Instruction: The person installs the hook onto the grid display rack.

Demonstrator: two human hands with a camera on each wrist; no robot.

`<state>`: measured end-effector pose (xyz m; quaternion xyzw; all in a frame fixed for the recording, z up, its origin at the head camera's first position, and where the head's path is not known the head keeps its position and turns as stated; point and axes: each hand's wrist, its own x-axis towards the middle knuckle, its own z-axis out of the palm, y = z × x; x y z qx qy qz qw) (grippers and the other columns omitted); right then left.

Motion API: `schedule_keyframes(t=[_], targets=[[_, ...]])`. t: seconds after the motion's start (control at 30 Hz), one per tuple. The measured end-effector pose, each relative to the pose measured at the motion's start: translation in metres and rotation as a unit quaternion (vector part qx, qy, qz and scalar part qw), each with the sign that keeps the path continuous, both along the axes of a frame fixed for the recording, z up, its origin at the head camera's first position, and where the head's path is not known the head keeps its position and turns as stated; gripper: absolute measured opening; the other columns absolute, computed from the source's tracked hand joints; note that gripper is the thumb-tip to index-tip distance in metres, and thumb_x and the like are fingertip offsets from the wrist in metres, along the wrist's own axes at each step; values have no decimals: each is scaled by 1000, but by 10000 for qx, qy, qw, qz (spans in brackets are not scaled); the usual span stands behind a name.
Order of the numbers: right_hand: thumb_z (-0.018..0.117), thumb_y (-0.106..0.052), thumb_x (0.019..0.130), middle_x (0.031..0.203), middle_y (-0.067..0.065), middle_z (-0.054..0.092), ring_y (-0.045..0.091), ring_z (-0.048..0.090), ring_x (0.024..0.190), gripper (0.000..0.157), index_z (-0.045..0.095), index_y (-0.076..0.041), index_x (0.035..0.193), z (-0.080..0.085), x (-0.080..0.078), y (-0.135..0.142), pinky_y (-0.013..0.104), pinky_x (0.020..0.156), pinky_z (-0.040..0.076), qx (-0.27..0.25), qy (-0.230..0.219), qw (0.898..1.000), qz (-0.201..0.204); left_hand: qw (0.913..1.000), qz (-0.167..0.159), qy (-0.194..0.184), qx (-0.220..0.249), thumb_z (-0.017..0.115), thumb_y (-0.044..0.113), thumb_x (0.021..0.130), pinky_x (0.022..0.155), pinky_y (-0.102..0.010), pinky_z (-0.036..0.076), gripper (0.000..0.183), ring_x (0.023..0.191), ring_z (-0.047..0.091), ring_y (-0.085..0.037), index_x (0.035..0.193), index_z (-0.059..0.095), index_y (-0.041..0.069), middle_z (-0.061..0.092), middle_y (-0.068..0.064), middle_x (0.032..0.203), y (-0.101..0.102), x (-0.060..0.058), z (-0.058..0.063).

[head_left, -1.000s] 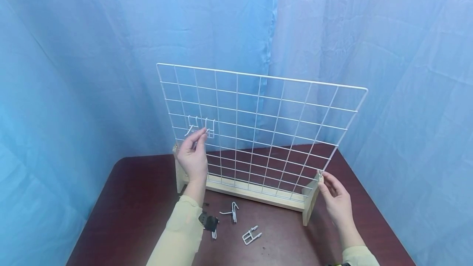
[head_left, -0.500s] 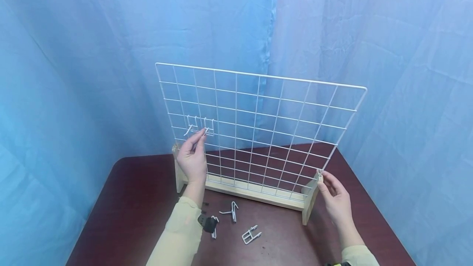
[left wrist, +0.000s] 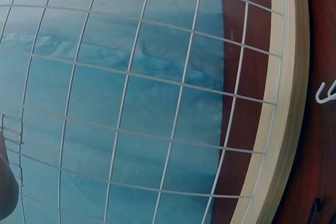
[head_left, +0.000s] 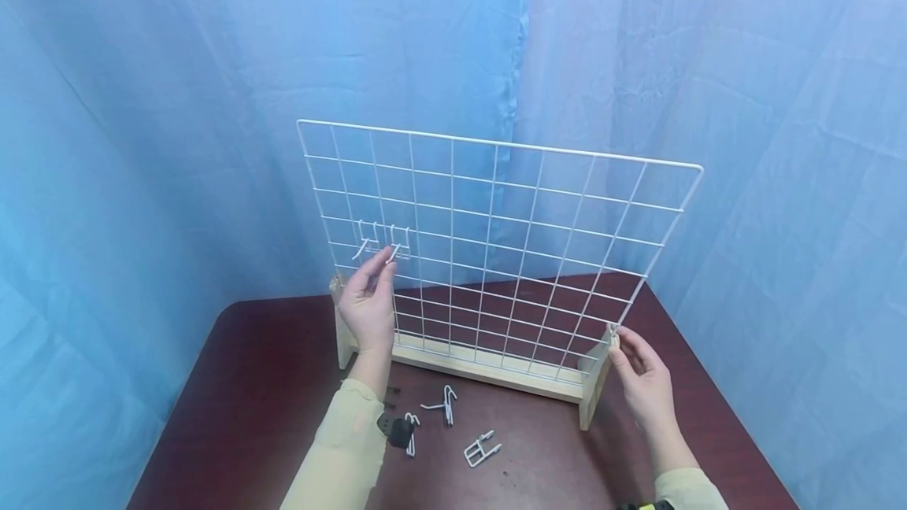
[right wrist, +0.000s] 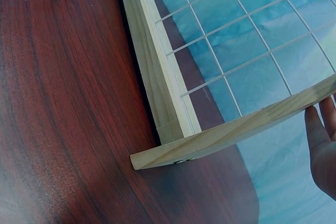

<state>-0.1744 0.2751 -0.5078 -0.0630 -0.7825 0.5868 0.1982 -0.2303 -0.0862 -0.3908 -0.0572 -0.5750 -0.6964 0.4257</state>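
Note:
A white wire grid panel [head_left: 471,242] stands upright in a pale wooden base [head_left: 489,372]. Two white wire hooks hang side by side on its left part: a left hook [head_left: 362,249] and a right hook [head_left: 404,250]. My left hand [head_left: 368,312] pinches the prong of the right hook between thumb and finger. In the left wrist view only a dark bit of that hand shows at the left edge, beside the hooks' wire. My right hand [head_left: 648,386] pinches the top of the right wooden side piece [right wrist: 236,124], where the grid's edge meets it.
On the dark red table [head_left: 269,384] lie more white hooks: one hook [head_left: 446,406] behind, one hook [head_left: 483,450] in front, and one hook [head_left: 411,435] partly behind the left wrist's black device [head_left: 397,430]. Blue curtains [head_left: 177,140] surround the table.
The lower part of the right hook has risen slightly, and my left hand has shifted a little left with its fingers still at the prong. My right hand stays at the side piece.

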Motion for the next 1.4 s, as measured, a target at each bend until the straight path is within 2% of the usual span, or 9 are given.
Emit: schedule_keyframes(t=[0.2,0.43,0.63,0.83,1.1,1.23,1.4], targets=[[58,-20,92,118,-4,58,-4,52,104,40,51,-5,129,-1,-1,1,9,84,44,7,75,10000,35,9993,-311,-192,89,66,-11,78,79,-30,54,27,92,65,-22,105,61,-13,64,-25,103,-4,2,-8],[58,-20,92,118,-6,58,-4,52,104,41,51,-5,130,-1,-1,1,9,84,44,-26,77,10000,56,9970,-635,-385,207,63,-13,79,78,-32,54,28,93,63,-34,106,58,-17,61,-30,103,-7,6,-22],[58,-19,92,118,-8,58,-4,52,105,40,51,-4,129,0,0,0,9,84,45,-89,145,9998,72,9961,-659,-584,63,64,-11,80,77,-31,55,27,90,65,-25,106,59,-16,62,-29,101,-10,10,-36],[57,-19,92,119,-7,58,-4,52,105,40,51,-4,129,0,0,1,9,84,45,-27,149,9999,49,9937,-678,-882,-95,64,-8,82,77,-28,54,25,90,65,-24,106,60,-13,64,-27,101,-10,16,-49],[58,-19,92,117,-8,58,-4,52,104,40,51,-5,129,0,0,1,9,84,45,-10,140,9999,32,9874,-566,-1411,-435,67,0,83,76,-19,52,27,88,63,-15,108,62,-8,67,-19,100,-7,25,-64],[58,-18,92,117,-8,58,-3,52,105,40,51,-4,128,0,0,0,9,83,45,-68,169,9998,41,9838,-560,-1596,-592,67,3,83,74,-18,51,28,90,63,-20,110,63,-3,67,-17,101,-5,29,-72],[59,-16,92,116,-10,58,-3,53,105,39,51,-3,128,0,0,0,9,83,45,-109,215,9997,72,9796,-725,-1760,-641,67,3,84,78,-18,51,29,95,62,-27,112,62,-2,66,-17,102,-2,34,-81]])
